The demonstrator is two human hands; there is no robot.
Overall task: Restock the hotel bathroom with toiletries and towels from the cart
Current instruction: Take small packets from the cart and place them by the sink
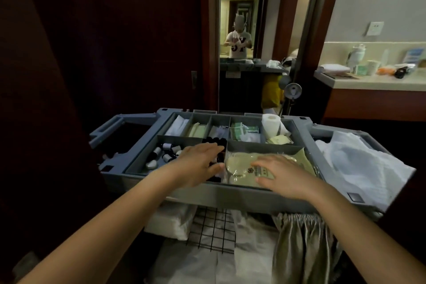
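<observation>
A grey cart tray (242,198) is shown from above. A pale packet (239,168) lies in its near right compartment, under the right hand (283,175), fingers spread flat. Small bottles (166,154) lie just left of the left hand (198,163), stretched forward with straight fingers.

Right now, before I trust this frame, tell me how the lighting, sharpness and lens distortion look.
Head view is dim, its left side nearly black, brightest at the bathroom counter; the head view's wide lens bends the cart tray rim and door frame; head view is soft, so the print on the sealed packet under the right hand is unreadable.
</observation>
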